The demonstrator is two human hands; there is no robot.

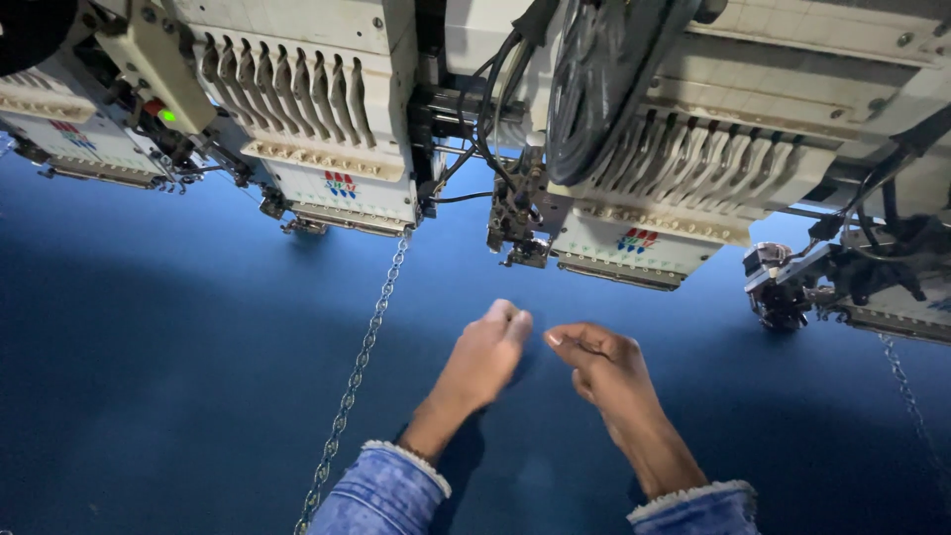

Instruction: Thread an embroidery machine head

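Both your hands sit low over the blue fabric (198, 376), fingertips nearly meeting: left hand (485, 357) loosely curled, right hand (599, 367) pinched thumb to forefinger. If a thread runs between them it is too fine to see, so what the pinch holds cannot be told. The embroidery head (634, 188) lies straight ahead and slightly right, nearer your right hand; the chain (362, 357) hangs left, running toward you.

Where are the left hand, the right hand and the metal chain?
left hand (483, 359), head view, back of the hand.
right hand (602, 365), head view, back of the hand.
metal chain (359, 363), head view, middle links.
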